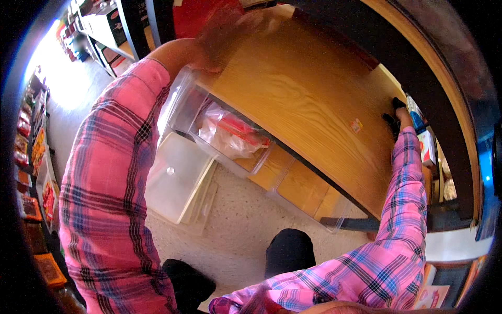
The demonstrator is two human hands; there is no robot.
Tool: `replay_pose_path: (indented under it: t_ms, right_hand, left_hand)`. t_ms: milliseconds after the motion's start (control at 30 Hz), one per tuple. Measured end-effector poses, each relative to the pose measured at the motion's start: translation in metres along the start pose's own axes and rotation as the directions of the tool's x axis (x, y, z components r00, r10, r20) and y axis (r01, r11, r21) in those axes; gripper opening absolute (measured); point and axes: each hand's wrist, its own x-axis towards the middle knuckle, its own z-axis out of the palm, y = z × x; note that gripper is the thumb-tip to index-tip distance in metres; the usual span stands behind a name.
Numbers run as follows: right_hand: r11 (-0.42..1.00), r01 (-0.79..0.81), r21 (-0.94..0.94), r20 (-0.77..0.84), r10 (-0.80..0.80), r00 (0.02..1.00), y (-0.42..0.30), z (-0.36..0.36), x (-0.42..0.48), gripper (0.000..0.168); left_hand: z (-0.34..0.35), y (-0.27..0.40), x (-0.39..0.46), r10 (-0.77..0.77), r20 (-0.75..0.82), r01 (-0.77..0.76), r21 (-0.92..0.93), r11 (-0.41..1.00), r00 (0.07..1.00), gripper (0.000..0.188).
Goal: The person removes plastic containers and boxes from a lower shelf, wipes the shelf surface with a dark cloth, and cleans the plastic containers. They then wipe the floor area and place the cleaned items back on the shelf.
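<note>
A wood-grain shelf board (294,106) with a dark front edge lies before me and bears a small sticker (356,125). My left hand (213,51), blurred and in shadow, is at the board's far left end, beside a red surface (204,17); its fingers are unclear. Far to the right, my right hand (401,113) is at the board's other end, next to a small black item (390,122); whether it grips this cannot be told. Below the board's front edge, a clear plastic bin (251,170) holds plastic bags (225,135) with red parts.
Translucent panels or lids (178,176) lean below the bin, over the speckled floor (243,208). Another clear bin (302,188) is under the board. Packaged goods (49,200) line a rack at left. A white and red box (426,148) stands at right. My knees are below.
</note>
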Motion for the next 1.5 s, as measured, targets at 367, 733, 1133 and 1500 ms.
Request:
replay_pose_path:
  t_ms: [367, 733, 1133, 1500]
  right_hand:
    - [0.720, 0.650, -0.243, -0.309, -0.692, 0.652, -0.300, -0.090, -0.022, 0.045]
    - [-0.051, 0.975, 0.216, -0.444, -0.894, 0.051, -0.329, -0.119, -0.160, 0.049]
    - [-0.286, 0.863, 0.416, -0.570, -0.822, 0.002, -0.130, -0.119, -0.390, 0.054]
    - [0.002, -0.096, 0.995, 0.094, -0.185, 0.978, 0.070, -0.035, -0.294, 0.044]
  left_hand:
    - [-0.037, 0.026, 0.006, -0.171, -0.188, 0.152, -0.114, 0.982, 0.967, 0.051]
    - [-0.034, 0.031, 0.006, -0.222, -0.127, 0.191, -0.218, 0.957, 0.967, 0.053]
    - [-0.032, 0.035, -0.006, -0.214, -0.095, 0.182, -0.269, 0.946, 0.972, 0.055]
    - [-0.027, 0.026, -0.014, -0.175, -0.090, 0.141, -0.297, 0.944, 0.980, 0.056]
